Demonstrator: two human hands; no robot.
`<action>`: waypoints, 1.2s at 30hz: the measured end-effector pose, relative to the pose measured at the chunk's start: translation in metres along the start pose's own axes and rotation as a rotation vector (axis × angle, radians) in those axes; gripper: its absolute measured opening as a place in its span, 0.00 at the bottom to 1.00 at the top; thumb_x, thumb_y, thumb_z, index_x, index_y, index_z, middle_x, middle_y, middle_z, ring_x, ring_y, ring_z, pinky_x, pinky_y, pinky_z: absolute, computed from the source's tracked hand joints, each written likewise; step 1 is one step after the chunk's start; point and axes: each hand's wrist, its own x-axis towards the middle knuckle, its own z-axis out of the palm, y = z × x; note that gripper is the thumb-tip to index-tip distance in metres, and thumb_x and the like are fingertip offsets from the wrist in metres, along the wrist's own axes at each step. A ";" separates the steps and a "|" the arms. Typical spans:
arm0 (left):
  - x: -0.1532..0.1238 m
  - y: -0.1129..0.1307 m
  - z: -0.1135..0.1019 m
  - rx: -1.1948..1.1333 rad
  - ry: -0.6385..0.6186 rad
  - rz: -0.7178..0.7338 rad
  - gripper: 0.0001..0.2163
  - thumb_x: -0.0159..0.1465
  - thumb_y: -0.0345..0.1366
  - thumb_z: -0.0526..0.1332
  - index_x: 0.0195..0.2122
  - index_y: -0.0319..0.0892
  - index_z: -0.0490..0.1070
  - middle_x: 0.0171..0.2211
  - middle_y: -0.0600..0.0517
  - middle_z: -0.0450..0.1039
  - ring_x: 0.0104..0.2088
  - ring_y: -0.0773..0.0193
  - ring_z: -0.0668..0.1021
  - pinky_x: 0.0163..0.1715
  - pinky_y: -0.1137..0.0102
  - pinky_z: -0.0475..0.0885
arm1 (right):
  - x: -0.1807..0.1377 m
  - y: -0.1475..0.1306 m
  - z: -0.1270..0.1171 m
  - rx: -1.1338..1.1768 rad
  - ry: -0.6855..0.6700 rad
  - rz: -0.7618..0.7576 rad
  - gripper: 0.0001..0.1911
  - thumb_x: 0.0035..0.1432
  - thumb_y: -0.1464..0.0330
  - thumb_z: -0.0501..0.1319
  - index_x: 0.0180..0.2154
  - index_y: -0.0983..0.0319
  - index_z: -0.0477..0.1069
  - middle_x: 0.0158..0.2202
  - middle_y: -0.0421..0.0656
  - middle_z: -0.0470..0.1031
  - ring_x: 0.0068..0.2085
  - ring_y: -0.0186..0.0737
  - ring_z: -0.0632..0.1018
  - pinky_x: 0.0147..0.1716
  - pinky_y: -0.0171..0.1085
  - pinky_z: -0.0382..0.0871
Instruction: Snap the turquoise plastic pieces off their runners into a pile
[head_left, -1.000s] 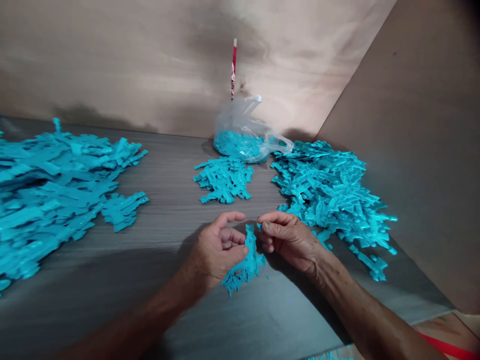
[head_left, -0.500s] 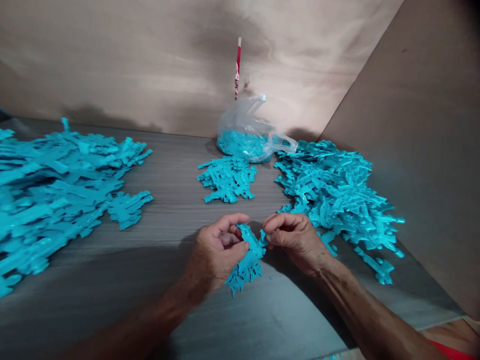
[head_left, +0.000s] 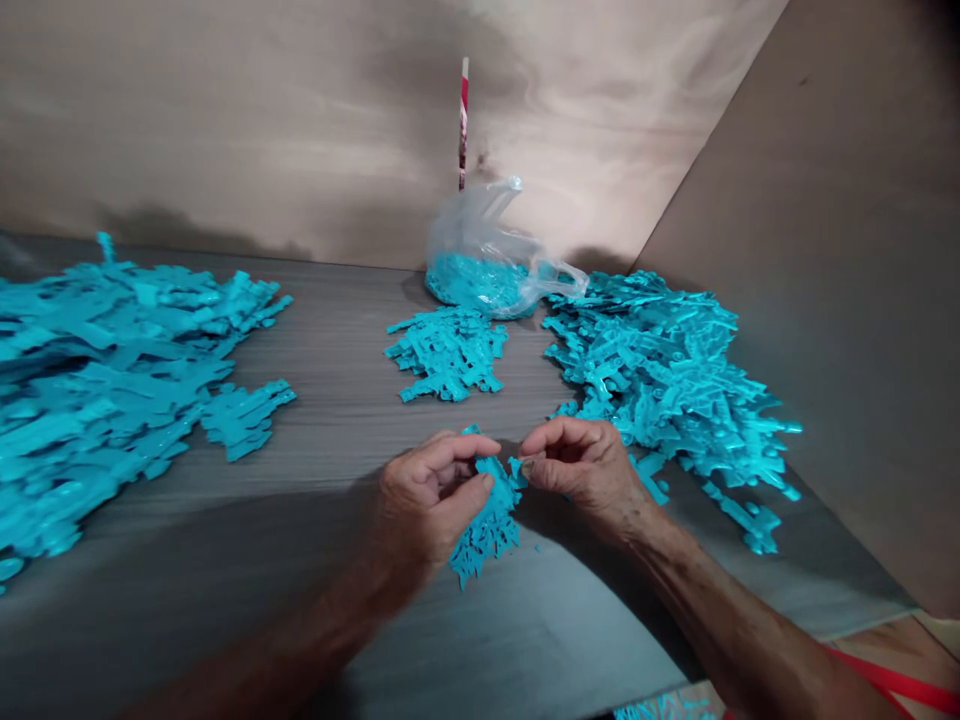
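Head view: left hand (head_left: 431,495) grasps a blue piece (head_left: 501,490); right hand (head_left: 589,472) pinches a scrap (head_left: 516,472), seemingly picking; steady grip seems needed next.

Thin, jagged turquoise piece (head_left: 492,468), glossy in spots, at six o'clock from centre; small turquoise scrap (head_left: 515,471) just beside, toward three o'clock.

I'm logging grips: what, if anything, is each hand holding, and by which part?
The right hand pinches a small turquoise bit by one edge; the left hand seems to hold a turquoise piece, but where is hidden.
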 end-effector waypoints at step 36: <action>-0.005 0.019 -0.001 0.617 0.148 0.647 0.07 0.62 0.32 0.62 0.34 0.48 0.80 0.33 0.52 0.79 0.31 0.65 0.80 0.33 0.74 0.75 | -0.007 -0.008 -0.004 -0.231 -0.361 -0.147 0.09 0.55 0.62 0.68 0.38 0.57 0.82 0.31 0.41 0.70 0.31 0.35 0.68 0.30 0.36 0.62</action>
